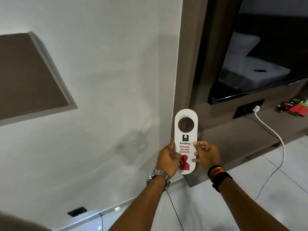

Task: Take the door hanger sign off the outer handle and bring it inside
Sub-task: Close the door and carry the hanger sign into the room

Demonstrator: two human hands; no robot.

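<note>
The white door hanger sign [186, 130], with a round hole at its top and red "Please do not disturb" lettering, is held upright in front of me. My left hand [168, 158] grips its left edge, thumb on the front. My right hand [206, 153] pinches the right edge with its fingertips. A metal watch is on my left wrist, and dark and striped bands are on my right. No door or handle is in view.
A white wall [108, 72] fills the left, with a brown recessed panel [28, 75] in it. To the right are a dark TV screen [260, 52], a brown shelf [233, 130] holding a wall socket [246, 108] with a white cable [276, 135], red packets [295, 108], and a white tiled floor [216, 205].
</note>
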